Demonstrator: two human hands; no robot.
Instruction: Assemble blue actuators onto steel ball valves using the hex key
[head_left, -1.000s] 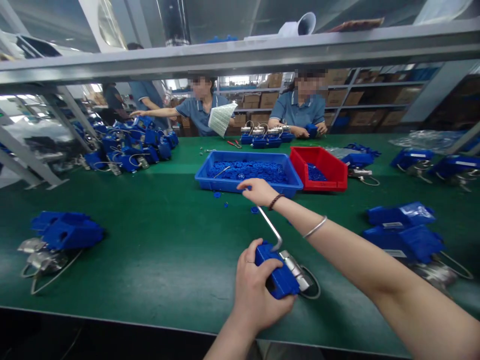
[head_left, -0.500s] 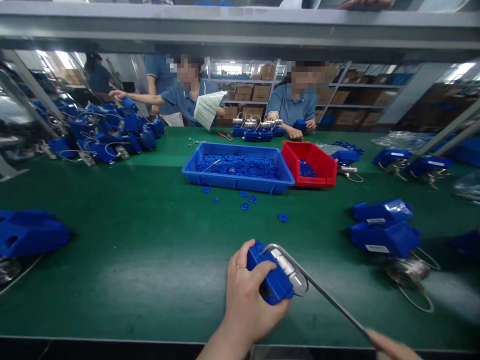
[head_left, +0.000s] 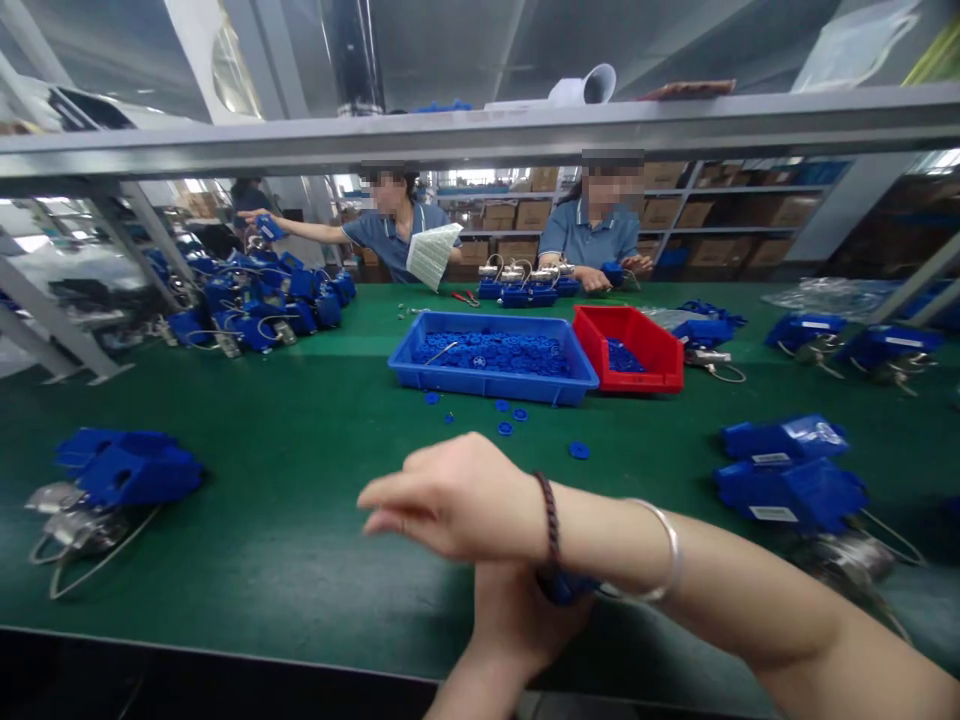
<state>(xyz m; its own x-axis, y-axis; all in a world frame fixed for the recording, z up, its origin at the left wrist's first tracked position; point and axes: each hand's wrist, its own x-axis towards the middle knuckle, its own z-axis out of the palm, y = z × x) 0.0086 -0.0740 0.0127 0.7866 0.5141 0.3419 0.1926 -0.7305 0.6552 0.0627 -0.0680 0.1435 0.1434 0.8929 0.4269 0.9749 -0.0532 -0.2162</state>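
1. setting: workroom with a green counter (head_left: 300, 570) beneath a grey shelf (head_left: 480, 142); two co-workers (head_left: 397, 240) are at the far side.
2. on the counter: a blue tray (head_left: 487, 385) of small blue parts stands just beside a red bin (head_left: 646, 382); loose blue discs (head_left: 578, 450) lie before the tray.
3. work item: one blue unit (head_left: 571, 588), near the front edge, mostly hidden behind the right forearm (head_left: 604, 540).
4. left hand (head_left: 514, 612): appears wrapped around the unit; fingers obscured.
5. right hand (head_left: 454, 495): crosses above the left, fingers curled; whether it grips anything cannot be told.
6. step, as judged: a turning operation on the unit, left steadying, right supplying motion.
7. next move, as judged: calls for a firm left hold and a controlled right stroke.
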